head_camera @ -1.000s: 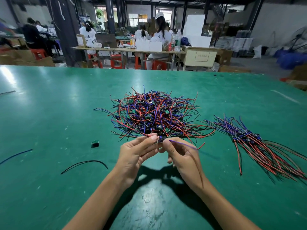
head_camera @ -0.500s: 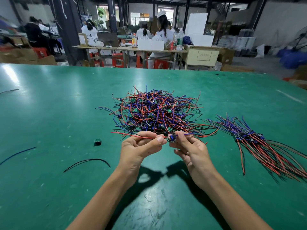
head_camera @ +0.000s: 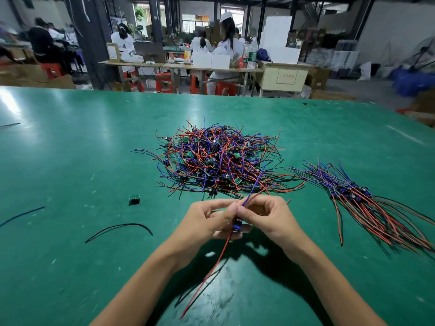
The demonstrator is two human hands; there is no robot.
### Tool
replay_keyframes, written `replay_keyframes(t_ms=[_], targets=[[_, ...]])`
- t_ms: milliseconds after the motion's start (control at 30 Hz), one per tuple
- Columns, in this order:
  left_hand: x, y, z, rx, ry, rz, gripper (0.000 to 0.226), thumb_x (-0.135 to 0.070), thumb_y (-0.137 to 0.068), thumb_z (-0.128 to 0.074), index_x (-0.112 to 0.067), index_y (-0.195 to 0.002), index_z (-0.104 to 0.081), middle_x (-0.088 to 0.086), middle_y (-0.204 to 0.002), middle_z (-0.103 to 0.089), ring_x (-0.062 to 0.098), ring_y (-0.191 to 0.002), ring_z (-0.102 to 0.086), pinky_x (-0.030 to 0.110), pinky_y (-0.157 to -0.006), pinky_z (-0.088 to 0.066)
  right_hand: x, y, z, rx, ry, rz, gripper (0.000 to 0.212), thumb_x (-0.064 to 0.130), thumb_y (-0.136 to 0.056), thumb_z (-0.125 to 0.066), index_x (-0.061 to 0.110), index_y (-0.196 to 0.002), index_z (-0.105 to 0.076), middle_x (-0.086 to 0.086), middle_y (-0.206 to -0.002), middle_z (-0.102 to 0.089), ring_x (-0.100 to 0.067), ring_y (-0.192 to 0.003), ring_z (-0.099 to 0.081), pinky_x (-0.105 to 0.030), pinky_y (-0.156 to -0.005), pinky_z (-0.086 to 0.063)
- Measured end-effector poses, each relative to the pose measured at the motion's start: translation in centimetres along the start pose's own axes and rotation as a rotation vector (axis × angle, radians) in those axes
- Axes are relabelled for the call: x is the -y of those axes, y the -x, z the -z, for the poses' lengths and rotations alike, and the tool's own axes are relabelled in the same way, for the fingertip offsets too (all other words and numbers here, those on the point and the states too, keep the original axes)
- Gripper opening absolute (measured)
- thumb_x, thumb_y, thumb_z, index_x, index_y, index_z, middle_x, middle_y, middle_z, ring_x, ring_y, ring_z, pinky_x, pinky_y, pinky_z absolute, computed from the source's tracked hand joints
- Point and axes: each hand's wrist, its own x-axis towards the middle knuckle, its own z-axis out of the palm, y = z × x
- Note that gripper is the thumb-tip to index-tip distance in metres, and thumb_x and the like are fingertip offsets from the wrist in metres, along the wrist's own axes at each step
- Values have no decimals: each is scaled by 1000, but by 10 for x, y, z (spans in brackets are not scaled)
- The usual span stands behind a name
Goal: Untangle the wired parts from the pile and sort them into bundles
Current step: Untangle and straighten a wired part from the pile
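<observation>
Hiding wired part [head_camera: 237,225]: both hands' grip

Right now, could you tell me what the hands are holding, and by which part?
Both hands, left hand and right hand, pinch one wired part at its small blue component; its red wire hangs toward the person.

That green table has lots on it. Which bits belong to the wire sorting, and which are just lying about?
Part of the job:
tangled pile
sorted bundle
wired part held by the left hand and right hand

Just lying about:
loose black wire
loose blue wire
small green block
</observation>
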Motion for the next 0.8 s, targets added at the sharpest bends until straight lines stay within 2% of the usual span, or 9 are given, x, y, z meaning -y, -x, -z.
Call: replay_keyframes(t_ms=[100, 200, 300, 367, 400, 467, 500, 600, 800], targets=[[0, -1, 5, 9, 54, 11, 42, -20, -93, -64, -10, -133, -57, 20, -109, -74, 31, -89, -75, 29, -73, -60, 0, -1, 0, -10, 84, 23, 13, 17, -85, -76, 5, -91, -78, -8, -88, -79, -18, -78, -72, -26, -74, -55], [-3, -1, 8, 10, 48, 19, 42, -20, -92, -65, -11, -132, -58, 20, -112, -74, 26, -85, -75, 27, -73, -60, 0, -2, -2, -48, 242, 73, 15, 27, -90, -72, 15, -88, -81, -3, -89, -76, -24, -73, -65, -38, -69, -48], [-2, -1, 9, 28, 18, 32, 34, -19, -94, -64, -10, -127, -65, 17, -113, -74, 24, -86, -75, 26, -74, -59, 1, -3, -4, -77, 240, 48, 26, 39, -88, -65, 20, -95, -82, -8, -98, -61, -25, -86, -65, -54, -87, -55], [-1, -1, 9, 14, -24, 53, 28, -17, -97, -64, -10, -124, -68, 13, -113, -75, 23, -87, -74, 24, -73, -58, -1, -2, -7, -41, 249, 46, 30, 35, -93, -60, 18, -107, -79, -8, -109, -55, -16, -103, -61, -47, -95, -56], [-1, -1, 9, -4, -44, 66, 25, -16, -97, -64, -9, -120, -71, 12, -111, -76, 22, -86, -75, 23, -71, -57, -1, -1, -8, -17, 240, 56, 30, 30, -97, -57, 16, -113, -77, -8, -114, -52, -8, -112, -58, -34, -96, -55], [1, -1, 7, -40, -63, 82, 21, -15, -95, -66, -7, -112, -74, 12, -104, -77, 22, -83, -75, 22, -67, -57, -3, 1, -12, 20, 226, 59, 31, 21, -104, -49, 12, -124, -72, -5, -122, -49, 10, -115, -53, -11, -90, -48], [2, -2, 7, -53, -66, 76, 19, -14, -95, -66, -7, -110, -75, 12, -101, -78, 22, -80, -75, 21, -65, -56, -4, 2, -15, 25, 244, 44, 32, 21, -105, -47, 15, -128, -69, -3, -124, -48, 13, -114, -52, -8, -87, -45], [4, -3, 4, -85, -103, 25, 16, -13, -96, -64, -10, -106, -77, 11, -95, -78, 19, -74, -74, 21, -61, -55, -5, 2, -19, 5, 252, -2, 33, 25, -106, -45, 24, -131, -67, 4, -120, -55, 10, -105, -54, -10, -82, -42], [7, -6, -4, -106, -186, -82, 21, -8, -100, -58, -14, -96, -78, 8, -81, -76, 15, -63, -66, 21, -55, -52, -5, 3, -21, -5, 97, -28, 29, 19, -108, -46, 16, -117, -74, 3, -99, -62, -4, -73, -61, -13, -61, -44]])
